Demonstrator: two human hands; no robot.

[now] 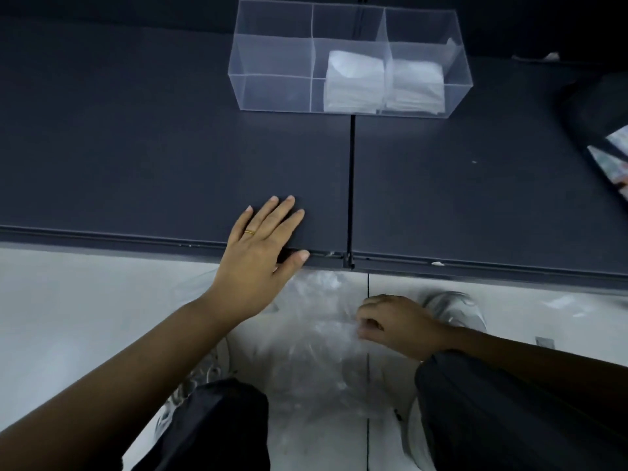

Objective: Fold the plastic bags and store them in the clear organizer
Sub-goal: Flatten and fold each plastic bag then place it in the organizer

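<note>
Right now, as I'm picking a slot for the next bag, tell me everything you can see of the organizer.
The organizer is a clear, open-topped plastic box, upright at the far side of the dark table, straddling its seam. Two dividers make three compartments: the left holds nothing, the middle and right each hold folded white bags. Only table and bags touch it.

Open bench [136, 147] runs from its near edge to the organizer [272, 93] at the far edge; only 1 of its 3 compartments, the left one, has room.
</note>
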